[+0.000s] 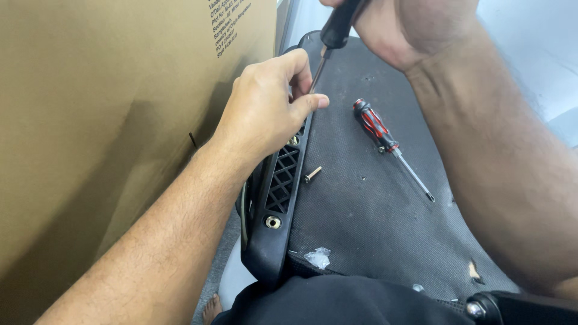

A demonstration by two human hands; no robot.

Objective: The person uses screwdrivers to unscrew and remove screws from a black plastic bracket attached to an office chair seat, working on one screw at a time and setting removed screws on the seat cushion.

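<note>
Pinching the screwdriver shaft (317,71), the left hand (265,108) steadies it while the right hand (409,24) grips its black handle (338,24) above the black plastic frame (274,204).

Both forearms are seen bare & hairy, no sleeves, w/ left hand (265,108) & right hand (409,27) ungloved, no rings or watch.

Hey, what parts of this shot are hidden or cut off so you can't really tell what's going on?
Head view only:
- Tip of the black-handled screwdriver: hidden behind the left hand fingers, so what it meets is unseen.
- Right hand: cut by the top edge; its grip is only partly shown.
- Black plastic frame: upper part covered by the left hand.
- Crumpled scrap on the grey fabric: too small to identify.
</note>
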